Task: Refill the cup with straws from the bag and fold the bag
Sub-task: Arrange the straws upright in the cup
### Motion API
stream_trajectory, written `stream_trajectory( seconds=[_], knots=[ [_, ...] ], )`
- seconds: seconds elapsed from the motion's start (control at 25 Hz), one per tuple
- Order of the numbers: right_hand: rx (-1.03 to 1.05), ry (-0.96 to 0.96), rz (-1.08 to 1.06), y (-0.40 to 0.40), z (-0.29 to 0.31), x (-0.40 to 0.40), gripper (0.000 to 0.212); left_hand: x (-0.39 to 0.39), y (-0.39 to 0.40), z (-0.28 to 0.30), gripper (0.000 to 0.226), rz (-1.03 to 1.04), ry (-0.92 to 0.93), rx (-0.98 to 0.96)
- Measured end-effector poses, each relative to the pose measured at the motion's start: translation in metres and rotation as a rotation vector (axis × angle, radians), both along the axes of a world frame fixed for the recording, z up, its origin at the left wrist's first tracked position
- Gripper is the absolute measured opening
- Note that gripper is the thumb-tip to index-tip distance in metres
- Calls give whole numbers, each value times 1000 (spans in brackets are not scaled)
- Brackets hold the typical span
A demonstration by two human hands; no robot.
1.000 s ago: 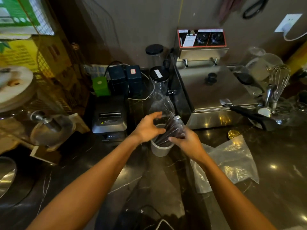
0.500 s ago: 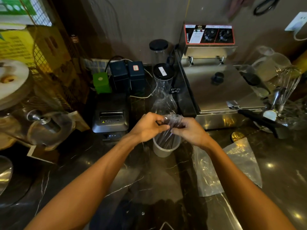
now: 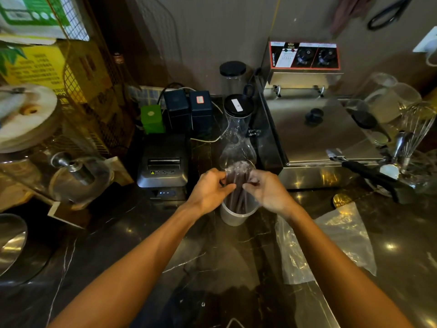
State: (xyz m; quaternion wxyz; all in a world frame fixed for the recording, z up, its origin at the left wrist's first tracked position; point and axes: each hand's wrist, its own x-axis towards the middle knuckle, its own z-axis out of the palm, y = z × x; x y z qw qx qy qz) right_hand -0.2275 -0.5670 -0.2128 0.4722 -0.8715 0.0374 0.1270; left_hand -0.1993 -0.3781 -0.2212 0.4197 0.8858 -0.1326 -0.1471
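Observation:
A bundle of dark straws [image 3: 238,185] in clear wrapping stands nearly upright in a translucent plastic cup [image 3: 233,217] on the dark marble counter. My left hand [image 3: 209,191] pinches the bundle from the left and my right hand [image 3: 267,191] pinches it from the right, both just above the cup's rim. A clear plastic bag [image 3: 331,242] lies flat on the counter to the right of the cup, under my right forearm.
A receipt printer [image 3: 163,166] sits left of the cup, a glass carafe [image 3: 237,143] directly behind it, and a steel fryer [image 3: 314,129] at back right. A whisk and utensils [image 3: 411,138] stand far right, a metal bowl [image 3: 9,242] at the left edge.
The straw bundle has gone from tilted to nearly upright in the cup. My left hand closed onto it, and both hands now pinch it from either side.

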Motion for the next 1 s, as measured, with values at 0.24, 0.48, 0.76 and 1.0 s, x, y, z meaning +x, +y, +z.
stream_trajectory(
  seconds=[0.24,0.48,0.76,1.0],
  knots=[
    [-77,-34,-25,-7,21,0,30,3,-6,11,25,-48,34,-19],
    [-162,-24,78,-3,29,10,12,7,-8,9,20,-111,101,-56],
    [-149,33,24,-10,20,6,14,7,-16,-2,34,2,-23,19],
    [-173,-32,-18,-18,23,6,10,4,-13,-2,37,39,4,-14]
  ],
)
